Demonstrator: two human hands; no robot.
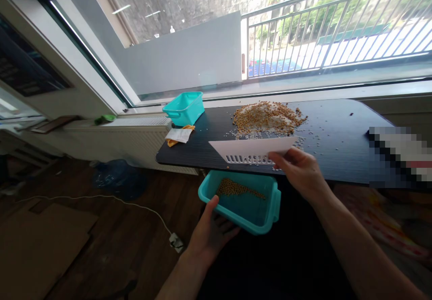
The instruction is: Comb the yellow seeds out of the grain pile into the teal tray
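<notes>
My left hand [216,230] grips a teal plastic bin [241,219] just below the table's front edge, thumb on the rim and fingers underneath. Tan, bean-like grains [234,188] lie along one side of its bottom. In my right hand [300,169] is a white slotted sheet [248,147], pinched at its right end and held at the table's front edge. Its row of slots points down. Behind the sheet, a pile of tan grains mixed with small white ones [266,118] spreads over the black table [340,156].
A second teal bin [185,109] stands at the table's back left, beside a folded white and yellow cloth [180,135]. Blurred blocks hide an item [405,151] at the right. On the floor are a large blue bottle [118,178] and a power strip [176,242] with a white cord.
</notes>
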